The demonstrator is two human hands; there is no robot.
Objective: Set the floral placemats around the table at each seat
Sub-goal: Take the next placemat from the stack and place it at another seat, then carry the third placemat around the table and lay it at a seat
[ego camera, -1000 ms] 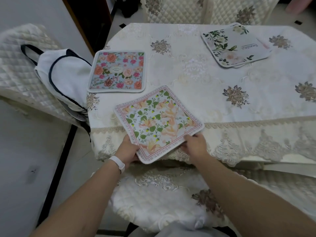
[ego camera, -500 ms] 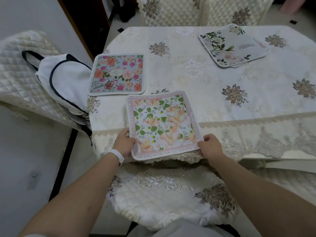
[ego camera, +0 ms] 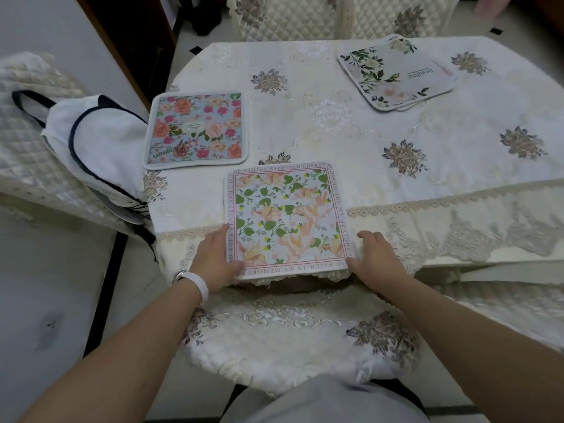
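Observation:
A placemat with green leaves and peach flowers (ego camera: 287,218) lies flat at the near edge of the table (ego camera: 442,166), its front edge just over the lace trim. My left hand (ego camera: 213,261) grips its near left corner, thumb on top. At the near right corner, my right hand (ego camera: 375,261) holds on with the thumb against the mat and the fingers on the cloth. A blue placemat with pink roses (ego camera: 197,129) lies at the left seat. Farther off to the right, a grey placemat with white flowers (ego camera: 396,74) sits on top of at least one more mat.
A cream embroidered cloth covers the table. A quilted chair seat (ego camera: 290,331) is right below my arms. On a covered chair (ego camera: 27,154) to the left rests a white bag with dark trim (ego camera: 91,148). More covered chairs (ego camera: 290,16) stand at the far side.
The leaf placemat was turned from a diagonal tilt to square with the table edge and laid flat. My hands slid apart to its near corners.

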